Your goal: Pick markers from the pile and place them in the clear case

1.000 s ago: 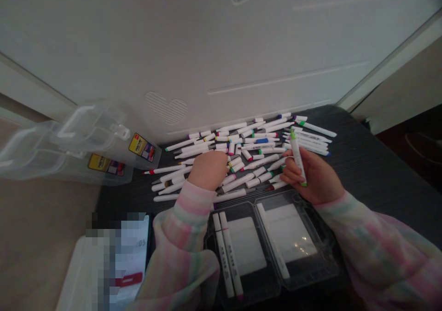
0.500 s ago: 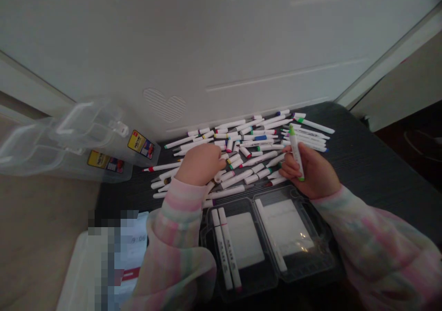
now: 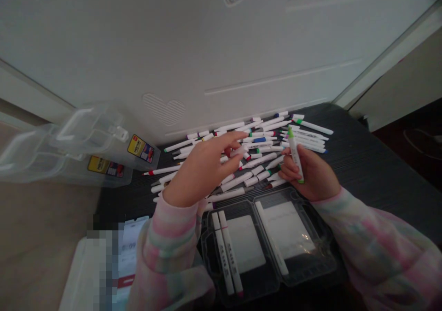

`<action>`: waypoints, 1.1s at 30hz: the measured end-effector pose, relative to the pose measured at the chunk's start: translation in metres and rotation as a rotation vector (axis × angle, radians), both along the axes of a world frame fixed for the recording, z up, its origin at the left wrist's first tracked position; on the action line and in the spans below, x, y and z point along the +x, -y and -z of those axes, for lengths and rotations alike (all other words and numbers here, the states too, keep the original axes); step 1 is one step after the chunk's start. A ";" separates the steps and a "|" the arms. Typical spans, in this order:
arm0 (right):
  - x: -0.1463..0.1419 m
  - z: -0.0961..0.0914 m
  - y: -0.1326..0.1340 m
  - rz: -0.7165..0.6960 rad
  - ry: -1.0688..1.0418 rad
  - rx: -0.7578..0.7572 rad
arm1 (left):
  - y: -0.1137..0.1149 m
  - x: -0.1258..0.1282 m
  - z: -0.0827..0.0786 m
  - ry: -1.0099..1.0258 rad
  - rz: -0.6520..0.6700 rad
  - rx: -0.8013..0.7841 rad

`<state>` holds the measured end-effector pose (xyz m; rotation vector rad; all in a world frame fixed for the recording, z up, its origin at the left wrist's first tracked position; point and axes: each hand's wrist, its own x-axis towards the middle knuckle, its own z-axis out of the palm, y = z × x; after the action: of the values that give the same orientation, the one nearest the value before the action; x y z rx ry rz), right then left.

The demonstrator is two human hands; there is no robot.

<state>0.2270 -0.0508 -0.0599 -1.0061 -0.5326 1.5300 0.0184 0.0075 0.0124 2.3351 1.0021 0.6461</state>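
While the right hand (image 3: pixel 316 175) holds a green-ended marker (image 3: pixel 296 159) nearly upright between thumb and fingers at right of centre, the left hand (image 3: pixel 200 170) reaches over the loose markers (image 3: pixel 238 182) at mid-frame, its thumb and forefinger spread wide; a white piece shows between them, but contact with it is hard to judge. These markers lie crowded and crossed, so a careless sweep of the left fingers could roll several at once or push some against the back panel. A loosened hold could let the green-ended marker slip, perhaps onto the open clear case (image 3: pixel 307 275) at lower centre. Two markers (image 3: pixel 224 251) lie side by side in its left half and a single marker (image 3: pixel 272 239) in its right; a bump from the striped sleeve (image 3: pixel 172 255) might jostle them. Underneath, the dark tabletop (image 3: pixel 369 177) shows a fine grain, and its corner is rounded at the right of the frame. Behind it stands a pale panel (image 3: pixel 276 34) bearing a ribbed heart relief (image 3: pixel 164 109). Clear plastic boxes (image 3: pixel 98 122) with yellow labels (image 3: pixel 141 147) stand at left, and a phone (image 3: pixel 130 251), partly pixelated, lies at lower left in dim light.
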 end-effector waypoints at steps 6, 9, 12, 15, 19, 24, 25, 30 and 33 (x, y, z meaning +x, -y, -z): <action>-0.003 0.000 0.002 0.013 0.011 0.053 | 0.007 0.000 -0.010 0.143 0.075 -0.063; -0.005 -0.001 0.004 0.005 0.049 0.094 | 0.010 0.003 -0.009 0.240 0.048 -0.169; -0.006 0.000 0.008 -0.027 0.119 0.155 | 0.011 0.010 -0.001 0.500 -0.014 -0.428; -0.005 0.004 0.014 -0.106 0.242 0.194 | 0.009 0.022 0.009 0.812 -0.079 -0.685; -0.005 0.008 0.019 -0.223 0.378 0.200 | 0.007 0.037 0.017 1.020 -0.174 -0.923; -0.008 0.007 0.019 -0.290 0.396 0.206 | 0.009 0.045 0.021 1.034 -0.205 -1.052; -0.008 0.007 0.019 -0.290 0.394 0.206 | 0.009 0.045 0.021 1.025 -0.211 -1.058; -0.009 0.004 0.020 -0.284 0.393 0.191 | 0.010 0.048 0.024 1.009 -0.218 -1.129; -0.009 0.004 0.020 -0.287 0.404 0.195 | 0.010 0.048 0.025 1.002 -0.219 -1.137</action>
<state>0.2185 -0.0708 -0.0638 -1.1252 -1.1300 1.4891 0.0668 -0.0025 -0.0124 0.7449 0.7748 0.8611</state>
